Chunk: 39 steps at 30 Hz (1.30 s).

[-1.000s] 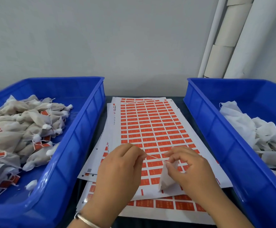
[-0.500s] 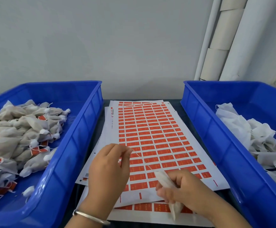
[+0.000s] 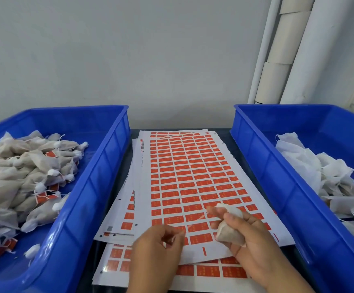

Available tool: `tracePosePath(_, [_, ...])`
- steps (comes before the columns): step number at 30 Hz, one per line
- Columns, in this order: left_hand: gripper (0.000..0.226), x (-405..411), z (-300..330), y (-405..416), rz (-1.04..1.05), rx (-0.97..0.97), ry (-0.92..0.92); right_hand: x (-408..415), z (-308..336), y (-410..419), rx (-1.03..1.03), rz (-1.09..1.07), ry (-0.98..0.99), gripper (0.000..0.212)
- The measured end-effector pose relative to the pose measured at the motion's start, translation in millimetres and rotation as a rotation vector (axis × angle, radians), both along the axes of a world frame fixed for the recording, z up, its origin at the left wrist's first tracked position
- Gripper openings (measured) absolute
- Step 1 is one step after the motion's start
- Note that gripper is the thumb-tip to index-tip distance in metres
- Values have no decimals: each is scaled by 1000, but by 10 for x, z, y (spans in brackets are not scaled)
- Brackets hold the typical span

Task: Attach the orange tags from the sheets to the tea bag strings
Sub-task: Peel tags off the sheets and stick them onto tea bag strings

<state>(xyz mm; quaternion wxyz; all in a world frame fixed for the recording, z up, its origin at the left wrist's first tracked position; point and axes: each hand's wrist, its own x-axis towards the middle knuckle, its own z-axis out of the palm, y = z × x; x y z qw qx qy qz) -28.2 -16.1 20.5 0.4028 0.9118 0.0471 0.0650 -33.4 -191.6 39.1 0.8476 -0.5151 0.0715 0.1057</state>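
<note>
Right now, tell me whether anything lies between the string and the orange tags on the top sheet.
Nothing visible does. The left hand pinches the string, which runs taut to the tea bag gripped in the right hand. Both hands hover just over the top sheet, whose orange tags lie bare below the string.

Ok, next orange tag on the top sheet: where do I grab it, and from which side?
Judging by the layout, take a tag in the near row of the top sheet, by its near edge, coming in from the front. That row lies closest to the left hand, which pinches the string right above it, while the right hand holds the tea bag.
</note>
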Motion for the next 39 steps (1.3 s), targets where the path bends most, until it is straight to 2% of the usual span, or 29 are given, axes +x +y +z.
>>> tracePosePath(3, [16,-113,-3,-109,-215,105,45,-3,-18,5,-234,-104,-11,21])
tracePosePath(5, [9,-149,25,-149,-300,103,-14,-8,-20,17,-534,-97,-32,9])
tracePosePath(6, [9,-162,39,-160,-327,87,-40,-13,-9,23,-685,-64,-59,11])
tracePosePath(7, [11,-171,59,-166,-355,79,-73,-14,3,27,-809,-17,-85,14])
tracePosePath(9, [19,-150,62,-192,-414,73,-261,-11,20,49,-928,73,-138,17])
tracePosePath(11, [26,-95,85,-208,-455,48,-393,3,22,94,-939,148,-184,12])
tracePosePath(13, [31,-9,111,-247,-426,0,-393,41,23,129,-983,203,-225,10])
tracePosePath(17, [20,170,133,-251,-339,-355,-132,125,60,180,-964,326,-350,34])
tracePosePath(20, [16,256,76,-186,-330,-510,-36,211,-68,190,-1031,337,-410,20])
tracePosePath(23, [18,275,-17,-165,-333,-523,-5,250,-204,222,-1049,301,-435,10])
tracePosePath(28, [15,268,-100,-189,-290,-564,29,229,-351,234,-1078,154,-516,10])
tracePosePath(31, [16,268,-103,-188,-274,-581,32,228,-366,241,-1093,62,-553,23])
tracePosePath(35, [15,285,-88,-156,-243,-643,93,202,-391,257,-1099,-36,-583,31])
tracePosePath(39, [12,307,-87,-143,-150,-619,123,199,-407,262,-1167,-123,-582,39])
